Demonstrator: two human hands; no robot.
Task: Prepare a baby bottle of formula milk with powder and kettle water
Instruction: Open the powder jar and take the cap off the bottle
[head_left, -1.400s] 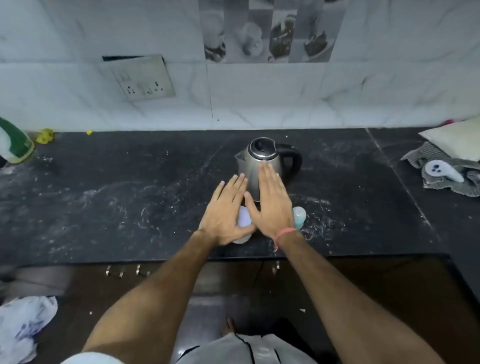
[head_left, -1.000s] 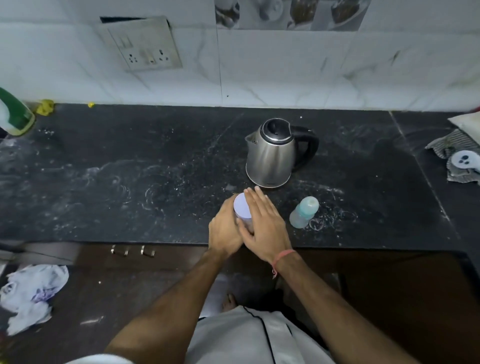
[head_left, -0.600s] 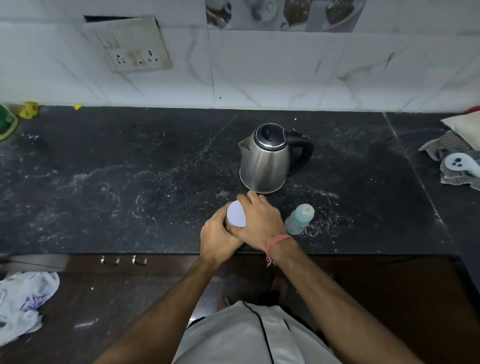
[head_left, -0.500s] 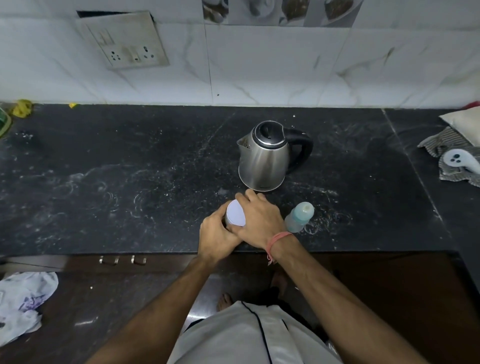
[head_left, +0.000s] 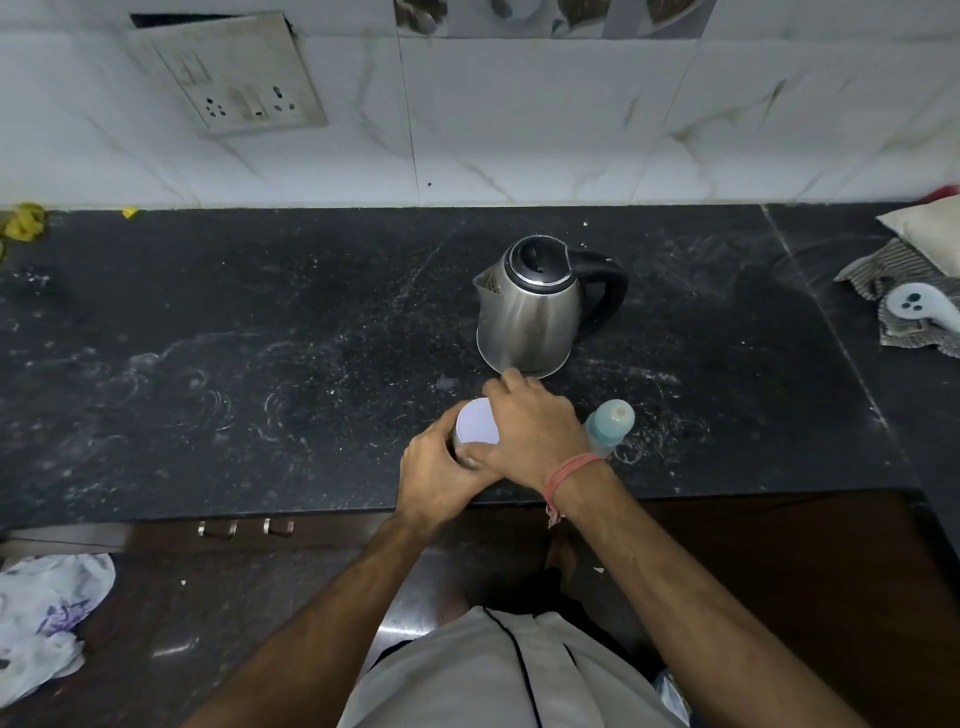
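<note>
A powder container with a pale lilac lid (head_left: 477, 422) stands near the front edge of the black counter (head_left: 260, 364). My left hand (head_left: 441, 473) wraps around its body from the left. My right hand (head_left: 535, 431) is closed over the right side of its lid. Just to the right stands a baby bottle (head_left: 610, 426) with a teal top, untouched. Behind them sits a steel kettle (head_left: 530, 312) with a black lid and handle, its spout pointing left.
A striped cloth with a white object (head_left: 919, 306) lies at the counter's right end beside a pale cushion (head_left: 930, 228). A socket plate (head_left: 234, 78) hangs on the marble wall. Yellow scraps (head_left: 23, 226) sit far left. A crumpled plastic bag (head_left: 47, 618) lies on the floor.
Both hands went from lying flat over the container to gripping it, the left around its body and the right over its lid. The view tilted down and shifted slightly.
</note>
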